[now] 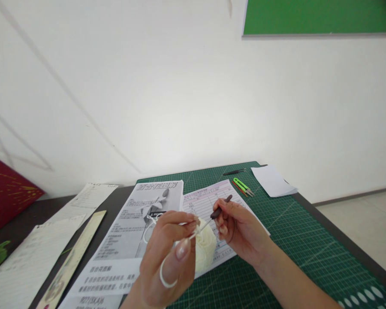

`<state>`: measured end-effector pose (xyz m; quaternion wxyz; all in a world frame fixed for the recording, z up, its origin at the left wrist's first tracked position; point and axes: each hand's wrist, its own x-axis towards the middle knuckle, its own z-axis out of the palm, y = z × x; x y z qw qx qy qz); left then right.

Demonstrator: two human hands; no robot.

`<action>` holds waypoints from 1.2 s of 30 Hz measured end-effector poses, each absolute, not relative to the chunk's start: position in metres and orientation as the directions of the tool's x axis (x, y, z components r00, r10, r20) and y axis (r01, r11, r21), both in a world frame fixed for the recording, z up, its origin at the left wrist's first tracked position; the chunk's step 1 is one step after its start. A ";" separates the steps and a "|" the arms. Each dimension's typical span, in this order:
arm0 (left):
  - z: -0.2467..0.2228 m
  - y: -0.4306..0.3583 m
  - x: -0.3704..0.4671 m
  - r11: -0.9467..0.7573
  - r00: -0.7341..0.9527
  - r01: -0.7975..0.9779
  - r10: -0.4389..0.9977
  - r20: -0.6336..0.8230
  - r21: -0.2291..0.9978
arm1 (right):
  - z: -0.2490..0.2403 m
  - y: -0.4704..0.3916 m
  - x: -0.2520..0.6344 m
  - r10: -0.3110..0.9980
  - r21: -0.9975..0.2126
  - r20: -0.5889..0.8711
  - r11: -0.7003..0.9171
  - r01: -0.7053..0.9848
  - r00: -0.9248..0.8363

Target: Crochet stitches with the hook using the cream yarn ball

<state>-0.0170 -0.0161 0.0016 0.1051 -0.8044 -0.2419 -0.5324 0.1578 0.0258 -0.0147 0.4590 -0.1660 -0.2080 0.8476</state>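
Note:
My right hand (233,221) is closed round the dark handle of a crochet hook (216,213), whose thin metal shaft points left toward my other hand. My left hand (170,253) pinches white yarn (194,234) between thumb and fingers at the hook's tip; a loop of yarn circles the thumb. Stitches at the tip are too small to make out. Just behind the fingers sits a cream ball of yarn (206,249), partly hidden by my left hand. It rests on a printed form (209,197).
Green thread snips (242,187) and a dark slim tool (234,172) lie on the green cutting mat (296,240). White paper (273,181) is at the right edge. A printed pattern sheet (116,240), ruler (75,257), handwritten sheets (35,253) and red folder (13,193) are on the left.

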 end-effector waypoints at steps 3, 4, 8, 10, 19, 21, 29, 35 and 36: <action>0.006 -0.015 -0.013 -0.852 0.303 0.518 0.266 0.915 0.077 | -0.015 0.026 0.158 0.852 -0.511 -0.092 -0.484 -0.711 -0.515; 0.007 -0.015 -0.012 -0.850 0.296 0.521 0.261 0.919 0.074 | -0.015 0.026 0.158 0.854 -0.513 -0.093 -0.481 -0.711 -0.511; 0.006 -0.015 -0.012 -0.855 0.283 0.514 0.252 0.925 0.076 | -0.012 0.025 0.158 0.862 -0.527 -0.090 -0.467 -0.710 -0.499; 0.003 -0.016 -0.015 -0.860 0.297 0.503 0.261 0.918 0.082 | -0.010 0.025 0.158 0.865 -0.537 -0.089 -0.460 -0.707 -0.494; 0.009 -0.016 -0.011 -0.859 0.277 0.509 0.220 0.935 0.051 | -0.008 0.024 0.160 0.865 -0.565 -0.102 -0.456 -0.687 -0.491; 0.010 -0.016 -0.010 -0.856 0.265 0.513 0.221 0.938 0.057 | -0.009 0.024 0.160 0.863 -0.568 -0.108 -0.461 -0.682 -0.493; 0.002 -0.015 -0.014 -0.814 0.226 0.571 0.281 0.933 0.107 | -0.009 0.025 0.158 0.883 -0.575 -0.122 -0.435 -0.693 -0.453; 0.006 -0.014 -0.013 -0.810 0.234 0.582 0.256 0.938 0.076 | -0.007 0.024 0.160 0.919 -0.605 -0.106 -0.363 -0.708 -0.380; 0.006 -0.014 -0.013 -0.806 0.233 0.587 0.259 0.937 0.077 | -0.005 0.023 0.160 0.925 -0.613 -0.091 -0.343 -0.711 -0.368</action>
